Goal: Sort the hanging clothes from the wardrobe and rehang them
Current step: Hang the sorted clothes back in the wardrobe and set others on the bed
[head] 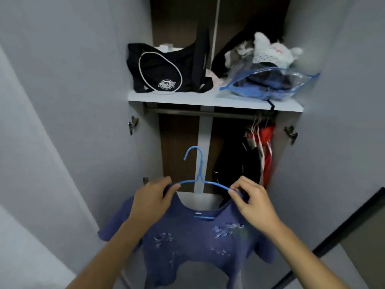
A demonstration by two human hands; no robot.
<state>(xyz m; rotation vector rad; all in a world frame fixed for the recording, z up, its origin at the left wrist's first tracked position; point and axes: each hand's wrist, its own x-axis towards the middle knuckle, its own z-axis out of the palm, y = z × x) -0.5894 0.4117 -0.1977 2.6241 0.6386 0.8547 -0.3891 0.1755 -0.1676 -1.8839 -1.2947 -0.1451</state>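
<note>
The left hand (pixel 153 198) pinched the left shoulder of a blue embroidered top (pixel 195 243), and the right hand (pixel 251 200) pinched its right shoulder, fingers curled on the cloth and the wire beneath. The top hung on a blue hanger (pixel 199 180) between both hands, its hook rising above them, clear of everything. Beyond the hands stood the open wardrobe (pixel 312 163), doors swung wide on either side. Past the left hand the rail (pixel 187 111) ran bare, with open room below it. Past the right hand, dark and red garments (pixel 256 155) hung bunched against the right wall. Above the rail, the shelf (pixel 208 100) carried a black Dickies bag (pixel 164 69) to the left and a clear zip bag (pixel 268 82) holding folded blue clothes to the right, with pale loose garments (pixel 268 49) heaped behind it.
</note>
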